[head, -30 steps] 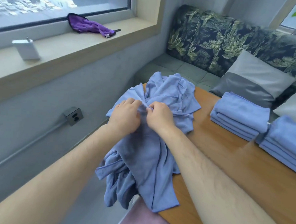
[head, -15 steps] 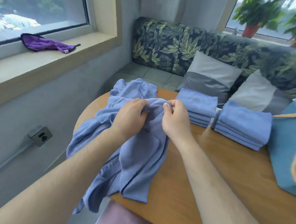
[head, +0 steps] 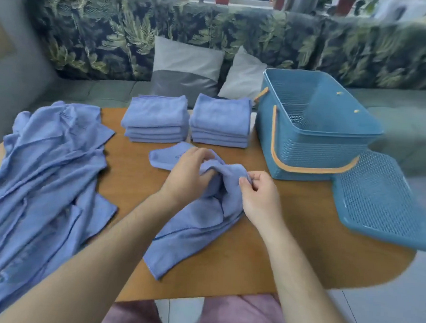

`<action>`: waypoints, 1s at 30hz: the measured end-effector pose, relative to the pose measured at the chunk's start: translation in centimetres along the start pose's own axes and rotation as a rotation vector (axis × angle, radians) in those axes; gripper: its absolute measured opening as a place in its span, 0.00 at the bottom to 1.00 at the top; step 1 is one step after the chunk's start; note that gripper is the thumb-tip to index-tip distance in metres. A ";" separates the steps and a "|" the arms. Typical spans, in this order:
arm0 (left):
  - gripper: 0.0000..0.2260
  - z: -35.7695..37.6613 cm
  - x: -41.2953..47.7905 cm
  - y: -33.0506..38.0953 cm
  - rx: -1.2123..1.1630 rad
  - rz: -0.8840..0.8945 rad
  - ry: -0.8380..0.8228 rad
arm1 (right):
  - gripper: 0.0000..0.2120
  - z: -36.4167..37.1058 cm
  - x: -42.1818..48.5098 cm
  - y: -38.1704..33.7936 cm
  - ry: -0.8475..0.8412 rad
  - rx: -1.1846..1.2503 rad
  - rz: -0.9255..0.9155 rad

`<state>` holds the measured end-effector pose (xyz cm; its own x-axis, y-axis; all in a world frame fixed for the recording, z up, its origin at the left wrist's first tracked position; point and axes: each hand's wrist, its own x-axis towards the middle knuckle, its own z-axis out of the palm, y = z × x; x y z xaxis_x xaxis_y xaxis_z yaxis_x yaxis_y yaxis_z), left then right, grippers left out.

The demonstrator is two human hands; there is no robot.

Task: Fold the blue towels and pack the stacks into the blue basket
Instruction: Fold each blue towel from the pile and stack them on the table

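Head view: one crumpled towel (head: 193,225) lies on the desk (head: 289,241) to the left of the basket (head: 307,152) and nearer the person; both hands are on it. The left hand (head: 188,175) grips a bunched fold near the towel's middle, fingers curled; the right hand (head: 259,199) pinches a raised edge between thumb and forefinger. Two folded stacks (head: 157,118) stand side by side just left of the basket; the unfolded pile (head: 44,176) lies well to the left of the basket, partly draped over the desk edge; the lid (head: 379,201) lies just beside the basket's near right corner. No towel shows inside the basket, so packing is judged not yet begun.

Step in hand, as judged: open the towel flat for folding. Procedure: find two adjacent corners, one per hand; draw them apart until the edge is taut; lay the towel flat on bare desk left of the basket; smooth it before the first fold; match the folded size to the stacks.
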<state>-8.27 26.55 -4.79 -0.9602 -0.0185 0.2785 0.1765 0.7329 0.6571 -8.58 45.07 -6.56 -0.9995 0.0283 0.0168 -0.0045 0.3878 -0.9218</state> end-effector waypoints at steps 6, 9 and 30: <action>0.17 1.9 -3.6 -1.6 0.170 -0.175 0.117 | 0.05 -1.6 -0.6 3.9 0.018 0.005 0.143; 0.21 2.0 -4.4 -2.2 0.319 -0.299 0.022 | 0.06 -1.0 -0.6 3.9 0.019 0.038 0.152; 0.05 -3.0 -1.2 -2.0 -0.766 -0.563 0.428 | 0.13 0.1 -0.8 -1.0 0.071 0.300 0.006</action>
<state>-6.79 23.08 -4.38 -0.8158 -0.5729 -0.0793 -0.0397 -0.0813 0.9959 -7.77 44.58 -5.67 -0.9948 0.0982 0.0284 -0.0187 0.0986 -0.9950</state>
